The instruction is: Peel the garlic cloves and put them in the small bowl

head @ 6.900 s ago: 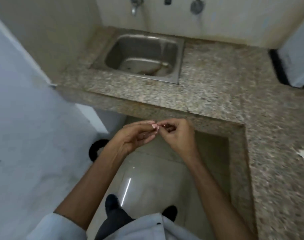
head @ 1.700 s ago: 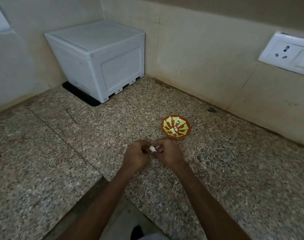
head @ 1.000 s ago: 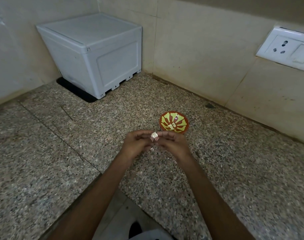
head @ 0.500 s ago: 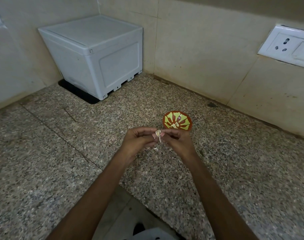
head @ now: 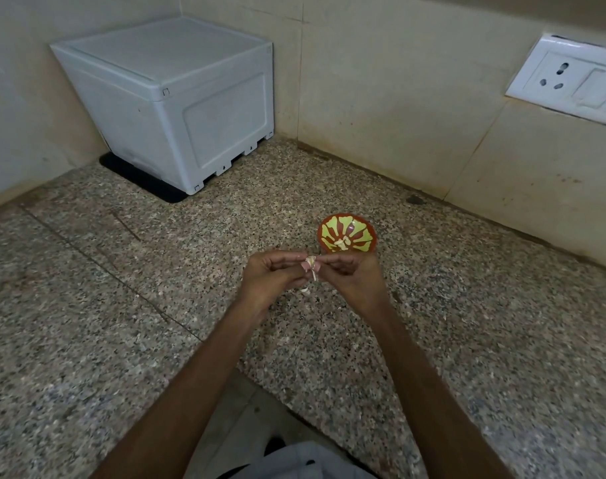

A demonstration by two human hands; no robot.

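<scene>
Standing well to the left of the small bowl (head: 362,233) and farther back, a white lidded box (head: 177,98) is occupying the corner of the speckled stone counter (head: 87,305); it is sitting on a dark mat (head: 139,183).

Nearer than the bowl and just to its left, the left hand (head: 273,281) is hovering above the counter with fingers curled; its thumb and forefinger are pinching the left side of a garlic clove (head: 311,262). The clove is being held between both hands, just in front of the bowl's near-left rim and clear of the counter; a strip of pale skin is hanging down from it. Below the clove, a small pale scrap (head: 305,290) is lying on the counter; whether skin or clove cannot be told.

Directly in front of the bowl, the right hand (head: 350,281) is curling likewise; its fingertips are pinching the clove's right side.

The bowl itself is resting upright on the counter, showing a red and yellow-green pattern; a few pale peeled cloves (head: 341,243) are lying at its centre. Beyond the bowl to the right, a dark spot (head: 415,200) is showing at the wall's foot; far right and above, a white socket panel (head: 571,81) is sitting on the wall.
</scene>
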